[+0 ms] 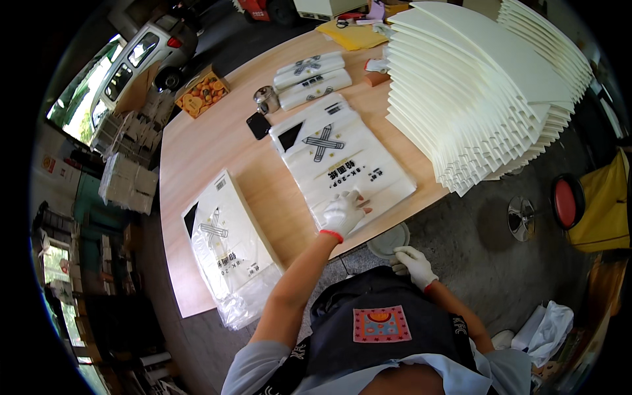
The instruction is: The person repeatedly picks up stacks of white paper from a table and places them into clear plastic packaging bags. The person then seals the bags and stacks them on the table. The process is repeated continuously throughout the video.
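My left hand (343, 214), in a white glove with a red cuff, lies flat on the near end of a white plastic-wrapped pack (342, 157) with black cross marks, on the wooden table (210, 141). My right hand (413, 263), gloved too, is below the table edge beside a round grey stool seat (388, 240), fingers curled; what it holds is unclear. A second wrapped pack (227, 247) lies to the left, overhanging the table's near edge.
A tall fanned stack of white sheets (474, 85) fills the table's right side. Two rolled white packs (311, 79), a metal cup (266, 99), a black phone (258, 125) and a yellow envelope (352, 34) lie farther back. A red stool (567, 201) stands right.
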